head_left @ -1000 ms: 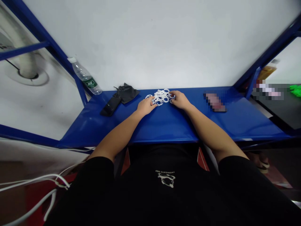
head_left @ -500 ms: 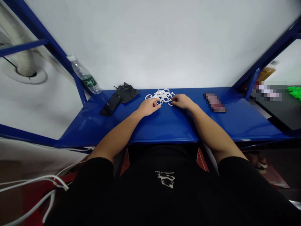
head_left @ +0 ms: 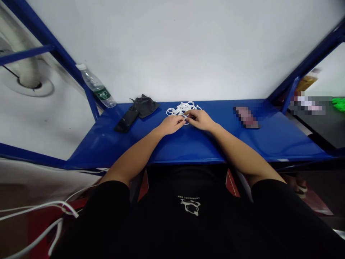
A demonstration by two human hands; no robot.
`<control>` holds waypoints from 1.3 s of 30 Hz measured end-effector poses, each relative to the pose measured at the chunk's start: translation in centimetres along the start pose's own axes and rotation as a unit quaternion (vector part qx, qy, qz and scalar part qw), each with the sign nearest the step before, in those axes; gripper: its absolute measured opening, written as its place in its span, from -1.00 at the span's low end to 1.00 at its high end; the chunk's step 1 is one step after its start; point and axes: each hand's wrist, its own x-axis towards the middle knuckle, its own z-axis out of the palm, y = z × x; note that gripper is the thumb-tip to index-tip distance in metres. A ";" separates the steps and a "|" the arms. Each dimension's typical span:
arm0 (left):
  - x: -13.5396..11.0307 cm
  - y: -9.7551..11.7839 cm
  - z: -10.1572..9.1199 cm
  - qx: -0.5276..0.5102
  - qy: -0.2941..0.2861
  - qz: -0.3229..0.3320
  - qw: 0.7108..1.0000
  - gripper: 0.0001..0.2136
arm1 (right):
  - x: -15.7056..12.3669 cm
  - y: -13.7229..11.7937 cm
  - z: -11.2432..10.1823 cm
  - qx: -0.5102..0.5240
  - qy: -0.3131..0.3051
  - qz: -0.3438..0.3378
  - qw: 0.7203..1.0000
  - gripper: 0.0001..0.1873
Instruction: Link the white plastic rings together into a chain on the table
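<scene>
A loose heap of white plastic rings [head_left: 180,108] lies on the blue metal shelf [head_left: 188,144] near the back wall. My left hand [head_left: 171,124] and my right hand [head_left: 198,119] meet just in front of the heap, fingertips touching. Both hands pinch white rings [head_left: 185,118] between them. How the rings sit in the fingers is too small to make out.
A black phone [head_left: 126,121] and a crumpled black cloth [head_left: 144,105] lie at the left, with a water bottle [head_left: 96,86] leaning on the blue frame post. A blurred-out object [head_left: 246,117] lies to the right. White cables [head_left: 40,212] hang at lower left.
Both hands have drawn back from the heap's sides and come together in front of it, each pinching a ring taken from the pile.
</scene>
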 end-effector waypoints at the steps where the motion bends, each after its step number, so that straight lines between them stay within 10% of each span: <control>1: 0.0 0.0 0.0 -0.003 -0.002 0.003 1.000 -0.76 | 0.0 0.0 0.0 0.004 -0.004 -0.005 1.000 -0.61; 23: 0.2 0.0 0.7 -0.003 -0.029 0.040 0.999 -0.74 | 0.6 2.7 0.6 0.051 -0.005 -0.018 0.999 -0.65; 28: 0.2 -0.3 0.6 -0.013 -0.034 0.048 0.998 -0.77 | 0.7 6.1 -0.7 -0.061 0.067 0.117 0.989 -0.43; 39: -0.5 0.9 0.3 -0.026 -0.067 0.063 0.995 -0.60 | 1.1 6.0 -1.4 -0.138 -0.029 0.253 0.957 -0.35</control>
